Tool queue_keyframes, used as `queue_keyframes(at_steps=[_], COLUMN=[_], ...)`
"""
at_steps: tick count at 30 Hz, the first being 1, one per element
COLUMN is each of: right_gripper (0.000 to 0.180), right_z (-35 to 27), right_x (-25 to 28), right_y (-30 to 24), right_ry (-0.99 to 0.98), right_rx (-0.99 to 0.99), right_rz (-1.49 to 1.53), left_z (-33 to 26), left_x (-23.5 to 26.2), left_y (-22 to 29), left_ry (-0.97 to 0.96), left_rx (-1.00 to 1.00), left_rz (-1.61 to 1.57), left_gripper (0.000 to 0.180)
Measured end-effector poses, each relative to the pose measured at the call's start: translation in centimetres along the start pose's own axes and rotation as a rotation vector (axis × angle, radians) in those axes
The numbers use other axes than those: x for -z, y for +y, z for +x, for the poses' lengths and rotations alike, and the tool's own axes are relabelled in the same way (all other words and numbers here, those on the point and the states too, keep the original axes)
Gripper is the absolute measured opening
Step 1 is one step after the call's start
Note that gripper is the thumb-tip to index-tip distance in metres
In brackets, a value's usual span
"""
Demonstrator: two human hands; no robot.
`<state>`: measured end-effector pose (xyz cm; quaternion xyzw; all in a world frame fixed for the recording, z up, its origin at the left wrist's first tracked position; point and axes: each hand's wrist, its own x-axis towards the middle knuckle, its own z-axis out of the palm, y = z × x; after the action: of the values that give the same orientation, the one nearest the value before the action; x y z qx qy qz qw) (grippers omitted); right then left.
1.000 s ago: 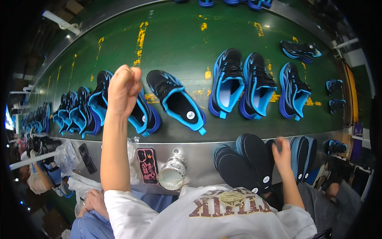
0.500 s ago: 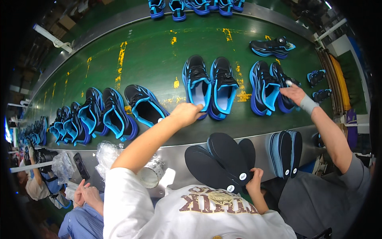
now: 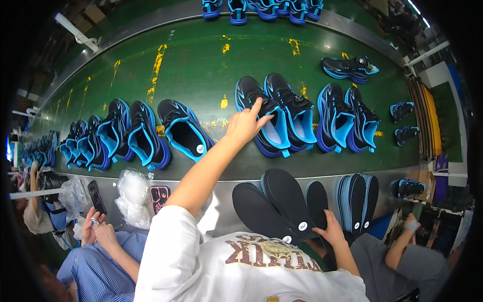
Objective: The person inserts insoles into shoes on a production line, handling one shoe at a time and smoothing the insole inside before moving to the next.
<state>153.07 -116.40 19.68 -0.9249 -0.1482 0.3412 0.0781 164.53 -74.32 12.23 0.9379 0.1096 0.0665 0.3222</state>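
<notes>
A pair of black and blue sneakers stands in front of me on the green belt. My left hand [image 3: 245,122] reaches over the left sneaker [image 3: 247,93], index finger and thumb spread at its tongue and opening. Close beside it stands the right sneaker [image 3: 288,98]; pale lining shows inside both. On the metal ledge, black insoles [image 3: 284,199] with round white stickers lie fanned out. At their right side, my right hand [image 3: 333,230] has its thumb and fingers around the edge of a narrow black insole [image 3: 315,201]; part of that grip is hidden.
More sneakers [image 3: 143,133] line the belt [image 3: 201,65] at left; another pair [image 3: 342,118] stands right. Insole stacks [image 3: 357,201], plastic bags [image 3: 133,196] and a black phone [image 3: 96,197] lie on the ledge. Co-workers' hands show at left [image 3: 98,226] and right [image 3: 411,226].
My left hand has moved from the left sneaker's heel up to its tongue, and the pair has turned. The co-worker's hand has withdrawn from the pair at right.
</notes>
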Motion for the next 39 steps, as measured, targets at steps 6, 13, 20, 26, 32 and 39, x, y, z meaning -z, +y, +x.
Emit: queue_keyframes(at_steps=[6, 13, 20, 26, 32, 39], right_gripper=[0.055, 0.007, 0.010, 0.015, 0.029, 0.013], right_z=[-0.6, 5.8, 19.1, 25.6, 20.4, 23.6], right_x=[5.5, 16.3, 8.8, 4.0, 8.4, 8.7], right_y=[-2.1, -16.9, -20.9, -22.4, -23.8, -21.3], right_ry=[0.226, 0.499, 0.410, 0.275, 0.287, -0.032], right_rx=[0.197, 0.538, 0.636, 0.387, 0.411, 0.575], right_rz=[-0.161, -0.026, -0.345, -0.330, -0.429, -0.344], left_z=[4.2, 3.7, 2.5, 2.5, 2.9, 4.1], left_x=[0.2, 1.0, 0.8, 0.5, -1.2, -1.1], left_y=[-2.0, -3.0, -1.0, 0.3, -2.1, -2.7], left_ry=[-0.161, -0.276, -0.169, -0.023, -0.028, -0.202], left_rx=[0.198, 0.383, 0.255, 0.233, 0.337, 0.392], left_rz=[-0.573, -0.795, -0.564, -0.327, -0.535, -0.562], left_gripper=[0.041, 0.042, 0.043, 0.036, 0.040, 0.041])
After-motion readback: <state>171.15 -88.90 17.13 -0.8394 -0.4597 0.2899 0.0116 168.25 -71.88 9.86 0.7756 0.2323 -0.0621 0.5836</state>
